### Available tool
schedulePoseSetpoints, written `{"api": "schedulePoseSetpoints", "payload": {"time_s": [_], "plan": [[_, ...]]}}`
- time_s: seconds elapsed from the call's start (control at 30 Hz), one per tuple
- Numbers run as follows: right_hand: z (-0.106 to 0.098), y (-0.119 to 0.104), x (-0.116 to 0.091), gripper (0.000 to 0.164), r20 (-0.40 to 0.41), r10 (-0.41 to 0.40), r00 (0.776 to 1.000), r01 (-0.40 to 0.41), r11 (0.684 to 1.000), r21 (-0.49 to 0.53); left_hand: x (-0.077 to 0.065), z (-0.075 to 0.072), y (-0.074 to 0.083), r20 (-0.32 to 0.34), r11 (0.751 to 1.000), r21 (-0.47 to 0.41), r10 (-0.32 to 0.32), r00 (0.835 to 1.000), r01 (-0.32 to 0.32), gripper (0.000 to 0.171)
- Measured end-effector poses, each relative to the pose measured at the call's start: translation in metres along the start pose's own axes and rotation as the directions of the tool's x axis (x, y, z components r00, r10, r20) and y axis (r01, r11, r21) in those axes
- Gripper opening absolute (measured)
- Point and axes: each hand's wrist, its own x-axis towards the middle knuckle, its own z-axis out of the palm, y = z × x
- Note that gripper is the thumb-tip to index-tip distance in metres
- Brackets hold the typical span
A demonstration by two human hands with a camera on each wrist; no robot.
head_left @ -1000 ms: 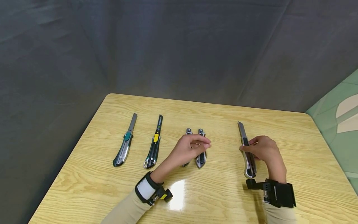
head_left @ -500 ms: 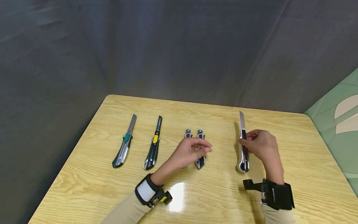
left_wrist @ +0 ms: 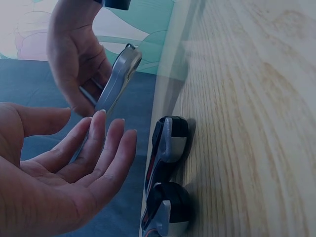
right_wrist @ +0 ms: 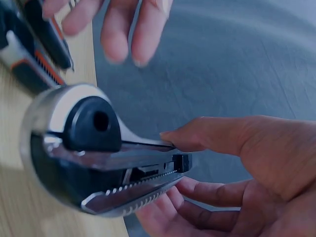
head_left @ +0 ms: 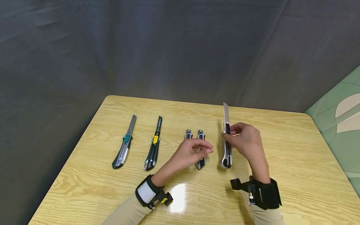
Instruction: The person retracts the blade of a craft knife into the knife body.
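My right hand (head_left: 247, 140) pinches a silver-and-black snap-off utility knife (head_left: 226, 147) by its sides, thumb on the left. The knife is held above the table, its long blade extended and pointing to the far edge. In the right wrist view the rounded butt of the handle (right_wrist: 94, 123) faces the camera. My left hand (head_left: 188, 153) hovers over two grey-and-black utility knives, its fingers loosely bent with nothing between them. One of these, the right-hand knife (head_left: 201, 136), shows at both ends; the left-hand knife (head_left: 188, 134) is mostly hidden under the hand.
Farther left on the wooden table (head_left: 92, 175) lie a teal-and-silver utility knife (head_left: 123, 150) and a black one with a yellow slider (head_left: 153, 150), both with blades out. A dark curtain (head_left: 180, 53) hangs behind the table; a green patterned surface (head_left: 340, 125) stands at right.
My right hand has lifted the silver utility knife off the table and carried it left, closer to the left hand. My left hand has stayed nearly still.
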Motion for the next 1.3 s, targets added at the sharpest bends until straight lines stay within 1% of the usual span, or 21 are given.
{"api": "schedulePoseSetpoints", "payload": {"time_s": [0.1,0.23,0.33,0.4,0.47,0.57,0.77,0.87,0.97,1.1,1.2,1.3], "plan": [[0.006,-0.008,0.0,0.035,-0.017,-0.025,1.0,0.025,1.0,0.01,0.004,0.001,-0.012,-0.005,1.0,-0.006,-0.004,1.0,0.004,0.019],[0.014,-0.018,0.0,0.034,-0.044,-0.043,0.998,0.045,0.998,0.035,0.009,0.004,-0.027,-0.005,0.997,-0.072,-0.029,1.0,0.029,0.021],[0.018,-0.024,0.0,0.033,-0.059,-0.042,0.997,0.045,0.997,0.058,0.011,0.005,-0.031,-0.016,0.989,-0.139,-0.059,0.998,0.056,0.024],[0.019,-0.027,-0.001,0.033,-0.067,-0.038,0.997,0.043,0.996,0.075,0.011,0.005,-0.031,-0.029,0.984,-0.166,-0.075,0.997,0.069,0.026],[0.019,-0.03,-0.002,0.033,-0.074,-0.039,0.996,0.046,0.994,0.095,0.011,0.005,-0.03,-0.039,0.981,-0.176,-0.089,0.995,0.081,0.026],[0.02,-0.036,-0.004,0.033,-0.093,-0.054,0.994,0.064,0.992,0.108,0.01,0.004,-0.025,-0.036,0.98,-0.174,-0.101,0.994,0.093,0.029],[0.023,-0.045,-0.005,0.033,-0.11,-0.069,0.992,0.081,0.991,0.109,0.002,-0.001,0.002,-0.028,0.986,-0.137,-0.097,0.995,0.092,0.03],[0.024,-0.047,-0.005,0.033,-0.119,-0.064,0.991,0.076,0.992,0.104,0.0,-0.003,0.008,-0.034,0.989,-0.12,-0.09,0.995,0.085,0.028],[0.025,-0.049,-0.005,0.034,-0.123,-0.058,0.991,0.07,0.993,0.097,0.0,-0.004,0.009,-0.044,0.992,-0.101,-0.079,0.996,0.074,0.028],[0.026,-0.05,-0.004,0.039,-0.114,-0.044,0.993,0.056,0.993,0.105,0.0,-0.004,0.007,-0.074,0.996,-0.075,-0.06,0.995,0.055,0.027],[0.027,-0.05,-0.003,0.042,-0.09,-0.039,0.995,0.051,0.991,0.128,0.0,-0.004,0.005,-0.088,0.997,-0.06,-0.052,0.995,0.047,0.025],[0.027,-0.048,-0.003,0.046,-0.041,-0.049,0.998,0.056,0.982,0.178,0.0,-0.004,0.005,-0.091,0.998,-0.046,-0.038,0.995,0.034,0.026]]}}
